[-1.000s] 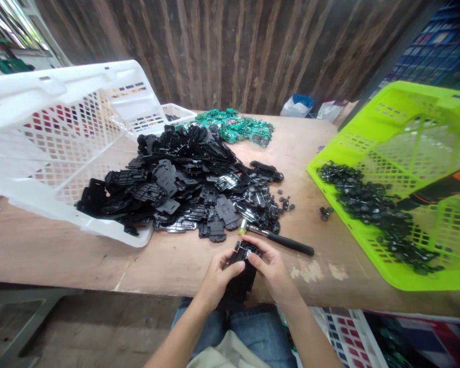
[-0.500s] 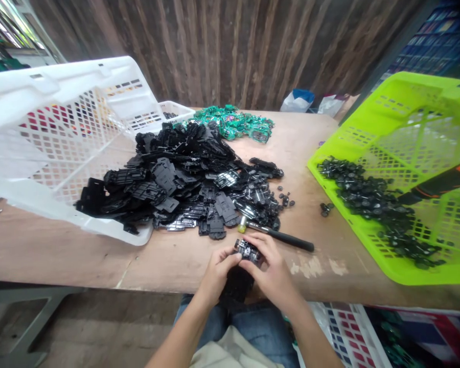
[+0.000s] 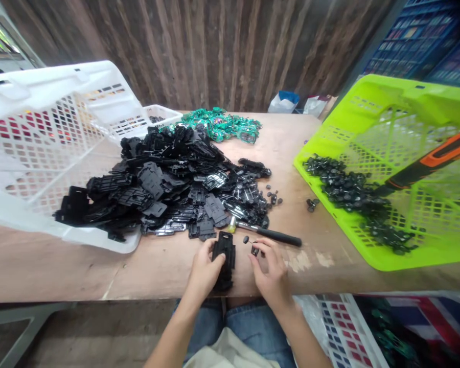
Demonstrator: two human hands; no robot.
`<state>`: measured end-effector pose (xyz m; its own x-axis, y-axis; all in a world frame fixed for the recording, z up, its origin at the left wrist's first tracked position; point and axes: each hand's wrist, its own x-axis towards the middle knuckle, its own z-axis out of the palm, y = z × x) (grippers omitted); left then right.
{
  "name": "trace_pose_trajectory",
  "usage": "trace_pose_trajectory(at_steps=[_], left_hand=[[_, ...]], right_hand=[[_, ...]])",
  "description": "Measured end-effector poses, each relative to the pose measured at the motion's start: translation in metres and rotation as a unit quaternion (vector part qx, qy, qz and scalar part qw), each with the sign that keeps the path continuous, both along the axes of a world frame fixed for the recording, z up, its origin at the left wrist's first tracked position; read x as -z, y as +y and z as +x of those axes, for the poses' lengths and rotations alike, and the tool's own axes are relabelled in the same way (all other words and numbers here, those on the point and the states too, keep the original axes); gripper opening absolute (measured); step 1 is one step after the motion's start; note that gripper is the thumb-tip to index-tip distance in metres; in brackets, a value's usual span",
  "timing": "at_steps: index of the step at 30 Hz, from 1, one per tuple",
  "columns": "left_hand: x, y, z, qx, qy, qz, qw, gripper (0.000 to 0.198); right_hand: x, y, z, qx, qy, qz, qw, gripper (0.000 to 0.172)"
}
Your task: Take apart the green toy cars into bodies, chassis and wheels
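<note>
My left hand [image 3: 207, 266] is closed around a long black plastic chassis [image 3: 225, 260] at the table's front edge, thumb on top. My right hand [image 3: 269, 266], just to the right, pinches a small black wheel-and-axle piece [image 3: 254, 250]. A thin axle with a round black wheel [image 3: 246, 239] on its end sticks out to the left of those fingertips. Behind both hands lies a hammer [image 3: 278, 236] with a black handle and a yellowish tip. Beyond it spreads a large heap of black plastic chassis parts [image 3: 153, 179].
A white basket [image 3: 99, 235] lies tipped on the left. On the right, a lime-green basket [image 3: 387, 263] holds black wheel pieces [image 3: 345, 186] and an orange-and-black tool [image 3: 425, 163]. Green circuit boards [image 3: 222, 125] are piled at the back. Loose wheels [image 3: 274, 197] lie beside the heap.
My hands have separated. The chassis has come up onto the table edge in my left hand, and the wheel-and-axle piece is now apart from it in my right. The view has shifted right.
</note>
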<state>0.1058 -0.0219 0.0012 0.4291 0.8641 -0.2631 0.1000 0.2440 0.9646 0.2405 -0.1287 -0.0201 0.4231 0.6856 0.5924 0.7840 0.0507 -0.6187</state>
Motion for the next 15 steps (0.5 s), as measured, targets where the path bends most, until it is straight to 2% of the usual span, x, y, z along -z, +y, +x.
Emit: trace_pose_trajectory(at_steps=[3, 6, 7, 9, 11, 13, 15], left_hand=[[-0.001, 0.001, 0.000, -0.013, -0.022, -0.003, 1.000, 0.033], [-0.006, -0.016, 0.008, 0.042, -0.064, 0.002, 0.997, 0.031], [-0.008, -0.025, 0.011, 0.077, -0.072, 0.007, 0.994, 0.030], [-0.011, -0.040, 0.017, 0.163, -0.064, 0.033, 0.984, 0.027], [-0.013, -0.048, 0.020, 0.225, -0.011, 0.083, 0.971, 0.025], [-0.014, -0.044, 0.021, 0.222, 0.061, 0.144, 0.962, 0.027], [-0.014, -0.032, 0.024, 0.179, 0.121, 0.207, 0.954, 0.026]], right_hand=[[0.006, -0.002, 0.006, -0.013, -0.011, -0.091, 0.996, 0.012], [-0.004, -0.009, -0.007, 0.004, 0.100, -0.085, 0.991, 0.018], [-0.009, -0.015, -0.013, 0.000, 0.172, -0.077, 0.982, 0.023], [-0.019, -0.034, -0.018, -0.019, 0.316, -0.081, 0.945, 0.032], [-0.019, -0.067, -0.008, -0.017, 0.406, -0.108, 0.907, 0.033], [0.000, -0.113, 0.014, 0.018, 0.428, -0.161, 0.889, 0.032], [0.039, -0.160, 0.042, 0.024, 0.414, -0.282, 0.865, 0.034]])
